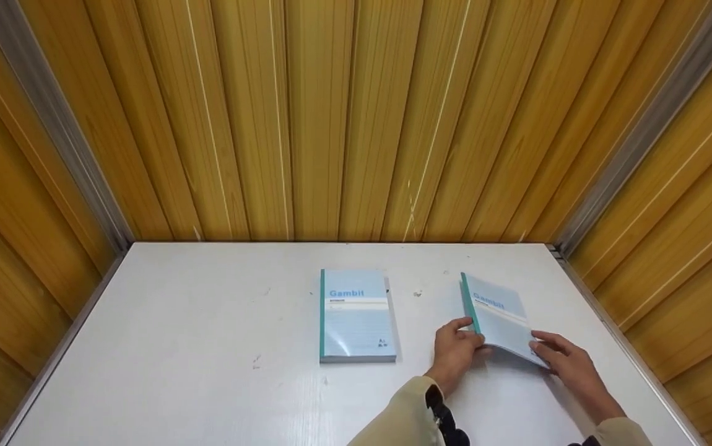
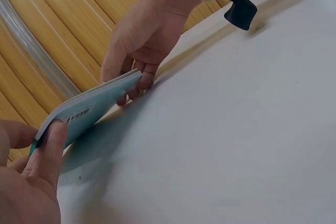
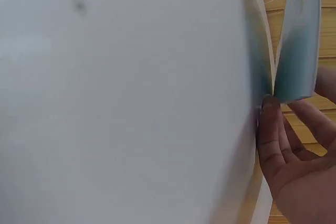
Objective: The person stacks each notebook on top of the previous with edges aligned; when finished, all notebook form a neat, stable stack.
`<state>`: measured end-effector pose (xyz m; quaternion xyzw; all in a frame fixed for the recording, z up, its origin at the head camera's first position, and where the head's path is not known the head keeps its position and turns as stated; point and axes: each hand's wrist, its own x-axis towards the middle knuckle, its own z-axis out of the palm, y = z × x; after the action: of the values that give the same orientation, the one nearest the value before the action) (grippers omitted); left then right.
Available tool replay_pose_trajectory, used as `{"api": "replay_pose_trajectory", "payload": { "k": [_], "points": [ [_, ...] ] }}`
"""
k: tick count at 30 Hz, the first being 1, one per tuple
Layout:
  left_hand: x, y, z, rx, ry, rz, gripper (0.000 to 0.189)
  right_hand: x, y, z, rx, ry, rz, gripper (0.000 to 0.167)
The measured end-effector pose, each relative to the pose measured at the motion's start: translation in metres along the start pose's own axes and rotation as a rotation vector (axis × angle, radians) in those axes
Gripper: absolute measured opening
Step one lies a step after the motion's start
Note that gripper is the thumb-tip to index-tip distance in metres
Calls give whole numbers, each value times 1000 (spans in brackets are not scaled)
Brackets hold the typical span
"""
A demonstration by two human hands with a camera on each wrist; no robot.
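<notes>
A light blue notebook (image 1: 499, 317) marked "Gambit", with a green spine, is held tilted at the right of the white table, its near edge raised. My left hand (image 1: 453, 350) pinches the spine side near the lower corner, thumb on the cover. At the opposite lower corner, my right hand (image 1: 573, 368) grips the notebook between thumb and fingers. From the left wrist view, the back cover (image 2: 86, 116) with a barcode faces down toward the table. In the right wrist view, the right hand's fingertips (image 3: 270, 103) are right at the table surface, beneath the notebook's edge.
A thick block of matching "Gambit" notebooks (image 1: 356, 322) lies flat in the middle of the white table (image 1: 176, 347), left of the hands. Wood-patterned panels (image 1: 319, 124) stand behind and at both sides, with metal posts (image 1: 641, 124) in the corners.
</notes>
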<state>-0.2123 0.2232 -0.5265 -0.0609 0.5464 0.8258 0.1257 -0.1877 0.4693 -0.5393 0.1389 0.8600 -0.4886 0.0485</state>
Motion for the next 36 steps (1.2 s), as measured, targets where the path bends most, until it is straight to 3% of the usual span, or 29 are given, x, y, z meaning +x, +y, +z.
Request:
{"api": "replay_pose_trajectory", "payload": {
  "k": [6, 16, 22, 36],
  "points": [
    [4, 8, -10, -83, -21, 26, 45, -6, -12, 8, 233, -35, 12, 67],
    [7, 22, -43, 24, -46, 62, 45, -4, -37, 23, 208, 16, -100, 58],
    [5, 34, -58, 138, -46, 87, 46, -7, -47, 31, 218, 6, -165, 59],
    [2, 60, -121, 325, -53, 227, 45, -3, -85, 65, 96, -26, -332, 54]
  ]
}}
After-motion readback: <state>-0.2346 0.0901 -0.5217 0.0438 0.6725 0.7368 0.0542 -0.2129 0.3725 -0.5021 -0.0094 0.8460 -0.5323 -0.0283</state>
